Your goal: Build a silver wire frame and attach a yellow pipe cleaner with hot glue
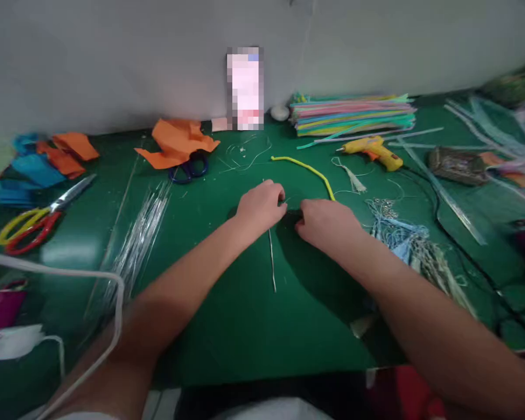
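Centrally, on green mat (245, 326): left hand (262, 207) and right hand (326, 224), fingers curled together pinching something small and dark, unidentifiable; thin wire (272, 262) trailing toward six o'clock; yellow pipe cleaner (308, 169) at twelve, within reach.

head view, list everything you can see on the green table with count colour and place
table: one, green, under everything
thin wire: one, silver, centre, running from the hands toward the viewer
pipe cleaner: one, yellow, curved, just beyond the hands
glue gun: one, yellow and orange, far right of centre
stacked strips: one pile, mixed pastel, far edge by the wall
orange paper: one crumpled piece, far centre-left
blue scissors: one, under the orange paper
yellow-red scissors: one, left
clear sleeves: one bundle, left of centre
tassels: one heap, pale blue, right
left hand: closed, fingers together at the wire's top
right hand: closed, beside the left
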Motion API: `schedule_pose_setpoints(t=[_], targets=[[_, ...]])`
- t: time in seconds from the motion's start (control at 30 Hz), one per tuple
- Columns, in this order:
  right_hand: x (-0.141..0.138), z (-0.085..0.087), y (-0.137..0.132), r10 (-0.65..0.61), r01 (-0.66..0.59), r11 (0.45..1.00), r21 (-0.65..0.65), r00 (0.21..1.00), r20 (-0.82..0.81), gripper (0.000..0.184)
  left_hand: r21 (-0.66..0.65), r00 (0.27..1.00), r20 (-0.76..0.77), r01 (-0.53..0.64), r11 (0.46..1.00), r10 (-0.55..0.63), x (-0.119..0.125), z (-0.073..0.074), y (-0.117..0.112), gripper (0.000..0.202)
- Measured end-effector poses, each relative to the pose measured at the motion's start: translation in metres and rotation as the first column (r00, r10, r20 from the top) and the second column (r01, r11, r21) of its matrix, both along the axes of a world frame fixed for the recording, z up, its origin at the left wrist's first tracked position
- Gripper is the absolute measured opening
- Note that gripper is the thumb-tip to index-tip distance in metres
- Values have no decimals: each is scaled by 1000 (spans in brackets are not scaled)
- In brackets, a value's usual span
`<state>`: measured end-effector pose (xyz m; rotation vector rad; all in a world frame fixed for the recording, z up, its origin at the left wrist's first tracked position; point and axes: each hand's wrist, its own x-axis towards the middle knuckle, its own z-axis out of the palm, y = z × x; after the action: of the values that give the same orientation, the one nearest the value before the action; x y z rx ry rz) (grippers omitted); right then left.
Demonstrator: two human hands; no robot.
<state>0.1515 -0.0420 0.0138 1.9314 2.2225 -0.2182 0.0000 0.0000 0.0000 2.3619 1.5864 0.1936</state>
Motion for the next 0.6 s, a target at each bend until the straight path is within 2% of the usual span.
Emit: schedule_pose_setpoints(t=[0.07, 0.13, 0.3, 0.37, 0.47, 0.6], targets=[[0, 2, 0, 11, -11, 1000, -27, 1000, 8, 23, 0, 996, -84, 6, 1000, -6, 8, 6, 3, 14], [2, 3, 0, 8, -8, 1000, 0, 1000, -13, 23, 1, 991, -129, 20, 1000, -20, 16, 10, 5, 14], [20, -5, 10, -4, 52, 967, 249, 982, -190, 29, 31, 990, -120, 79, 996, -75, 22, 7, 5, 23], [26, -12, 19, 77, -6, 957, 291, 970, -232, 29, 48, 991, -98, 90, 995, -85, 19, 3, 4, 23], [30, -21, 33, 197, -133, 952, 275, 955, -221, 21, 63, 994, -62, 95, 993, -91, 12, -2, 4, 21], [28, -27, 42, 252, -192, 944, 269, 944, -212, 14, 81, 996, -9, 94, 992, -93, 6, -7, 5, 19]])
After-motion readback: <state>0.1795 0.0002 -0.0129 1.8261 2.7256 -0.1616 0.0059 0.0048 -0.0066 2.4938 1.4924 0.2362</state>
